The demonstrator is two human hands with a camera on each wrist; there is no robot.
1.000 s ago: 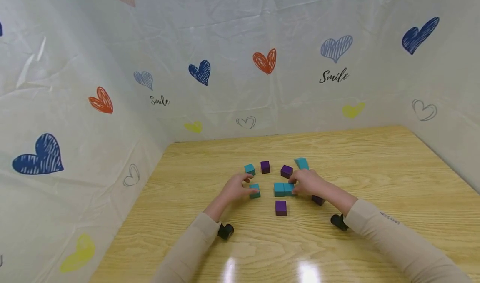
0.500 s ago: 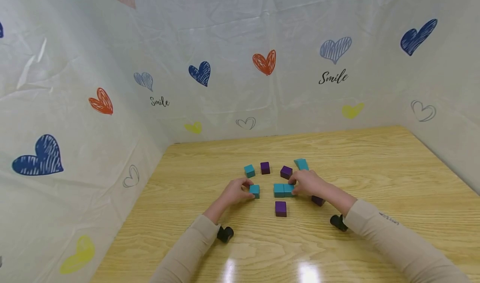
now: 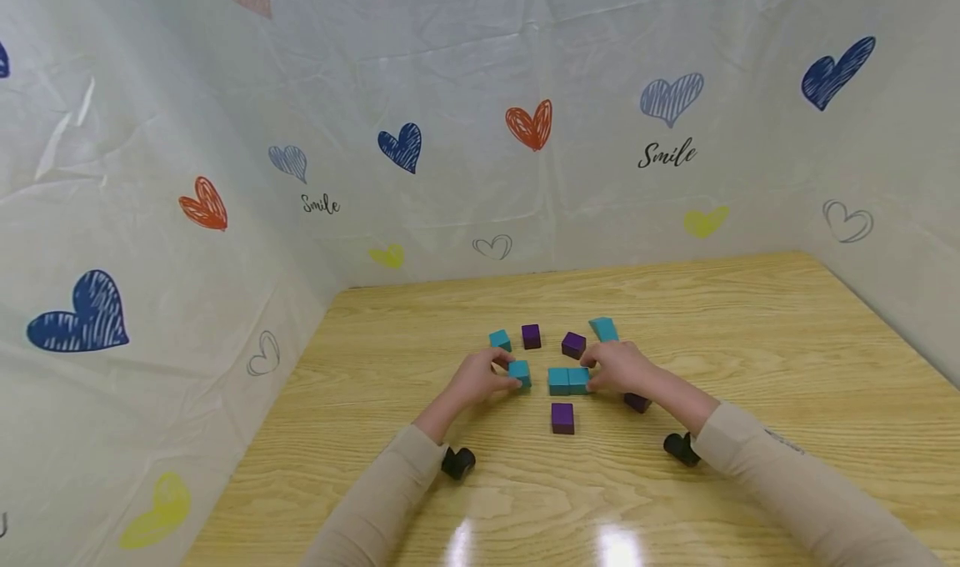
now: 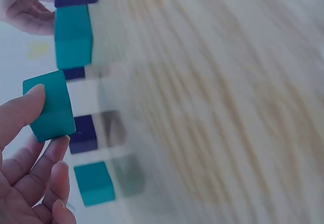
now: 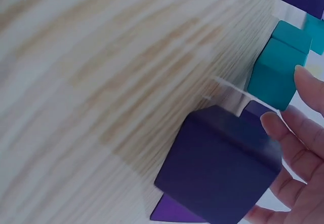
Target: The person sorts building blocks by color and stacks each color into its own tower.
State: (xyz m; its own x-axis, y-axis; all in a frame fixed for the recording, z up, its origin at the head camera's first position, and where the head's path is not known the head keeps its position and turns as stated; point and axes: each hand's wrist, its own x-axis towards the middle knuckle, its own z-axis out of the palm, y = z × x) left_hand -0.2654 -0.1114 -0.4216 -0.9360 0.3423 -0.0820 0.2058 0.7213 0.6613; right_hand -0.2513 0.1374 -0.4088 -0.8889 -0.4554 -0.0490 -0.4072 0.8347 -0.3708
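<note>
Since the earlier frame, a teal cube (image 3: 520, 373) has been brought closer to the teal pair (image 3: 567, 380) on the wooden table (image 3: 750, 342), a gap remaining. It is pinched between thumb and fingers of the left hand (image 3: 480, 378). The pair's right end is touched by the right hand (image 3: 618, 367), fingers curled against it. A purple cube (image 3: 562, 417) lies just in front of the pair.

Teal cubes: five — far-left (image 3: 499, 339), far-right (image 3: 603, 328), one in the left hand (image 3: 520, 373), two joined mid-table (image 3: 558, 380) (image 3: 578, 379). Purple cubes: four (image 3: 531, 335) (image 3: 573, 344) (image 3: 562, 418) (image 3: 637, 402). Hands: two (image 3: 474, 378) (image 3: 619, 367). Table: one (image 3: 750, 333).
</note>
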